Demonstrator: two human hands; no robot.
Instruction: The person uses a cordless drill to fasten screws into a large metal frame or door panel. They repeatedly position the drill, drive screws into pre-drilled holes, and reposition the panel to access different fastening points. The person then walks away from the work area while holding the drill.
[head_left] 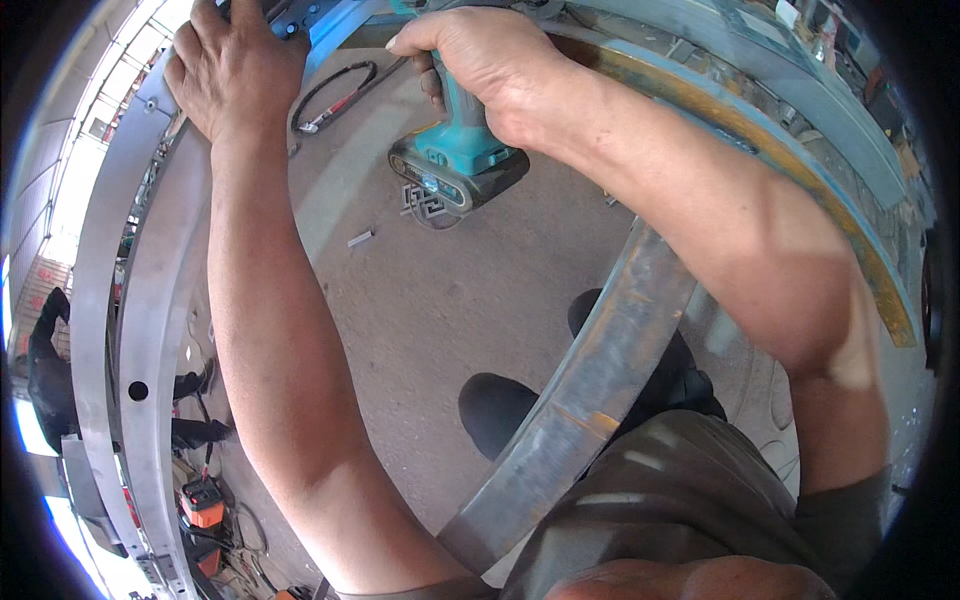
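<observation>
At the upper centre of the frame, a teal-and-black cordless power tool with a pistol grip [462, 108] is held by the right hand [490, 58], whose fingers are wrapped around the handle. The forward end of the tool is cut off by the upper edge, and its black slide-on battery pack [455, 182] is pointed toward the middle of the frame. At the upper left, the left hand [243, 62] is laid back-up near a bright blue-lit metal bar [335, 28]; its fingers are bent and partly cut off by the edge, and whether anything is gripped by them cannot be told. Along the left side, long pale grey steel beams [150, 330] are seen, one pierced by a round dark hole [138, 391]. A long rust-stained steel bar [590, 385] is stretched from the lower centre up toward the right forearm, and a brown rusted beam [800, 185] is seen at the upper right. On the grey-brown floor [420, 310], a small light metal piece [361, 238] is seen left of centre, and a black hose with a red section [340, 105] is looped between the hands, farther down. At the lower left, an orange-and-black box-shaped device [203, 502] is placed, and a co-worker in dark clothing [50, 385] is partly visible at the left edge.
</observation>
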